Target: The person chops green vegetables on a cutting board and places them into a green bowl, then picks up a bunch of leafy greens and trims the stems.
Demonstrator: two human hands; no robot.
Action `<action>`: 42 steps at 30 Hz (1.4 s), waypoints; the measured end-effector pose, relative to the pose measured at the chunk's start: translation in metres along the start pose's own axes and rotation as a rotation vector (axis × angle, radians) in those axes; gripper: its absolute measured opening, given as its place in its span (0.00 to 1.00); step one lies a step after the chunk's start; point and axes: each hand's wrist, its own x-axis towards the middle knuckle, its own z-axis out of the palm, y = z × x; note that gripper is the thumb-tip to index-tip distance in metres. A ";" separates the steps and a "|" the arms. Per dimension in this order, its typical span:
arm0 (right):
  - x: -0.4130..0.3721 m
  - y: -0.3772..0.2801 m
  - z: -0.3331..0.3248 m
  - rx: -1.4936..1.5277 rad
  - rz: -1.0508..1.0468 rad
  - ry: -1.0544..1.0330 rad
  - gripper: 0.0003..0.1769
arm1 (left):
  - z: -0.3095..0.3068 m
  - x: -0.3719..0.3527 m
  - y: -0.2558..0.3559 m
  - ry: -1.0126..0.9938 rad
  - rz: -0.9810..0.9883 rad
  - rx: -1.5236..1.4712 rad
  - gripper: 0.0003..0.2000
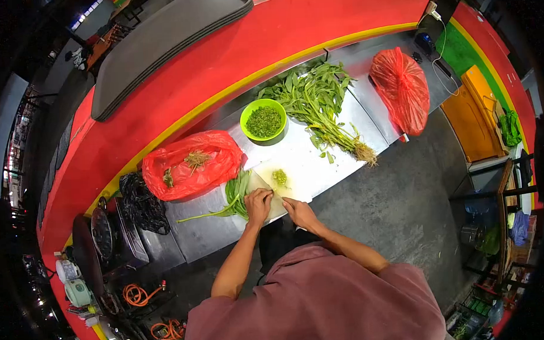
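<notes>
The fingers of the left hand [258,203] are curled together and press down on a bundle of leafy stems [234,198], which lies across the left end of a white cutting board [296,184] at the near edge of the steel counter [196,229]. The fingers of the right hand [298,212] are drawn in just beside the left hand, over the board; whether they grip anything I cannot tell. A small heap of chopped greens [279,177] sits on the board just beyond both hands. Further back stands a green bowl [263,119] filled with chopped greens, and beside it lies a big bunch of greens with roots [320,105]. A red plastic bag [188,164] holding root trimmings lies left of the board, and another red bag [401,90] lies far right.
</notes>
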 end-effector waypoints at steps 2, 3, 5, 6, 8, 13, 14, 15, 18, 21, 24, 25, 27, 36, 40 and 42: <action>-0.003 0.009 0.006 0.057 -0.122 0.078 0.24 | 0.000 -0.001 -0.002 0.003 0.021 -0.009 0.06; -0.011 0.013 0.000 0.043 -0.102 0.072 0.24 | 0.008 -0.008 0.005 -0.005 0.007 -0.028 0.06; -0.006 0.010 0.001 0.016 -0.100 0.087 0.23 | 0.007 -0.008 0.003 0.012 0.026 -0.019 0.06; -0.003 0.008 0.000 0.011 -0.052 0.042 0.22 | 0.007 -0.008 0.004 0.018 0.036 -0.017 0.06; 0.004 0.001 0.002 0.006 -0.052 0.041 0.21 | 0.005 -0.009 0.004 0.008 0.035 -0.023 0.05; 0.020 -0.004 0.009 0.050 -0.096 0.077 0.20 | 0.006 -0.004 -0.002 0.041 0.050 -0.064 0.06; 0.018 -0.004 0.009 0.030 -0.087 0.069 0.21 | 0.007 -0.004 -0.004 0.046 0.053 -0.058 0.06; 0.016 -0.003 0.009 0.010 -0.078 0.062 0.21 | 0.006 -0.004 -0.006 0.044 0.053 -0.055 0.06; 0.010 0.001 0.009 0.016 -0.069 0.065 0.22 | 0.006 -0.001 -0.007 0.056 0.050 -0.079 0.05; 0.014 0.005 0.011 0.057 -0.049 0.037 0.23 | 0.002 0.002 -0.005 0.061 0.092 -0.013 0.04; 0.021 0.004 0.015 -0.004 -0.060 0.048 0.22 | 0.000 0.001 -0.001 0.052 0.090 -0.008 0.04; 0.024 0.005 0.016 -0.004 -0.059 0.054 0.22 | 0.000 0.000 -0.001 0.056 0.091 0.004 0.04; 0.026 0.002 0.017 0.005 -0.045 0.037 0.21 | 0.001 -0.001 -0.004 0.029 0.098 -0.021 0.05; 0.008 0.002 0.006 -0.007 -0.064 0.050 0.22 | 0.007 -0.004 -0.006 0.051 0.059 -0.006 0.07; 0.007 0.014 0.013 0.027 -0.105 0.083 0.22 | 0.002 -0.004 -0.003 0.043 0.055 -0.019 0.07; 0.012 0.011 0.016 -0.007 -0.220 0.157 0.23 | 0.001 -0.006 -0.001 0.033 0.045 -0.010 0.07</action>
